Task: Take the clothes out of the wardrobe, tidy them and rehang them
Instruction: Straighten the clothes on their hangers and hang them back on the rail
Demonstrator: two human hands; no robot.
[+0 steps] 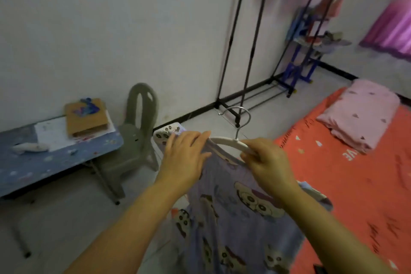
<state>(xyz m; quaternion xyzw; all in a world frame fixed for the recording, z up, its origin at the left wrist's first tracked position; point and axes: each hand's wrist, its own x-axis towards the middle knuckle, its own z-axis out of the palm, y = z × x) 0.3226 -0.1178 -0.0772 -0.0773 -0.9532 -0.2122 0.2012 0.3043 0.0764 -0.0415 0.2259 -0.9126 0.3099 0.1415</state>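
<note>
grey chair point(133, 140) beside blue table point(55, 163)

A lilac cartoon-print garment point(233, 218) hangs loosely from a white hanger point(224, 141), metal hook upward, in mid-air above the floor. The black clothes rack point(252, 51) stands against the wall behind.

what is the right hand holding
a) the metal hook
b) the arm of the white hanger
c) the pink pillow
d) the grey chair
B: the right hand has its fingers curled round one arm of the white hanger, below the metal hook, which nothing touches; the purple garment hangs from it.
</note>
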